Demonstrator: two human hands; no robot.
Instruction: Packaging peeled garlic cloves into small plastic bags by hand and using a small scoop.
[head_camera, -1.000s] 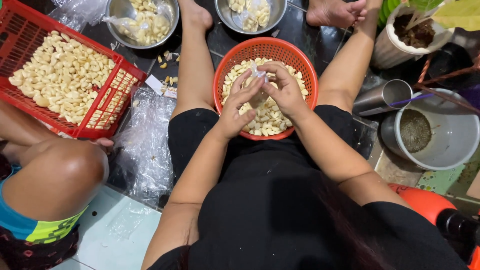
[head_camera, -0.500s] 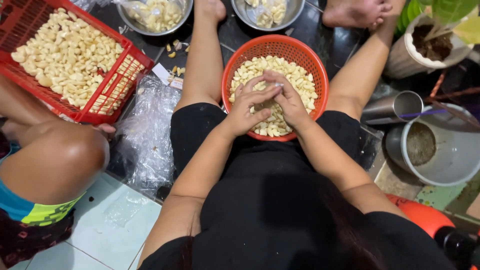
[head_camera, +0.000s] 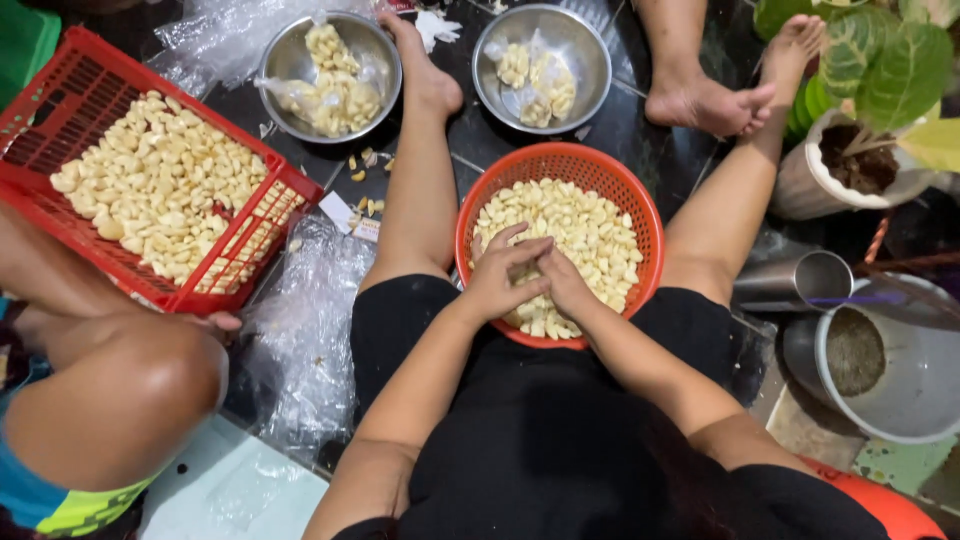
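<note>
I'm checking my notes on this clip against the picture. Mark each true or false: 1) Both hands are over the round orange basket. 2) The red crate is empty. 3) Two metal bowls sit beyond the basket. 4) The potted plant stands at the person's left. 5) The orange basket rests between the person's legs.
1) True: the left hand and right hand meet over the orange basket of peeled garlic cloves.
2) False: the red crate holds a heap of peeled cloves.
3) True: one metal bowl and a second metal bowl lie beyond it, each with some cloves.
4) False: the potted plant stands at the person's right.
5) True: it sits on the floor between the legs.
</note>
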